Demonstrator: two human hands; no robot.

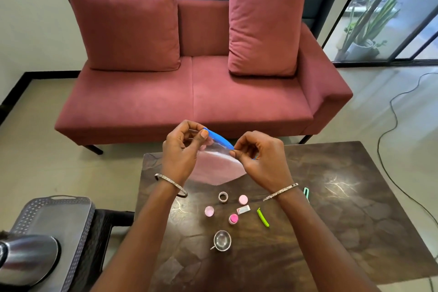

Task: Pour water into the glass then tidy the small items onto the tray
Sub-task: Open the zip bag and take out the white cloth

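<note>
Left hand: thin silver bangle at wrist, engraved. Right hand: matching bangle, studded band. Forearms bare to frame edge.

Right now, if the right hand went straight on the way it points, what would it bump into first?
Probably the left hand: the right hand points across at it, with only the bag both pinch between them. Depth is hard to judge.
</note>
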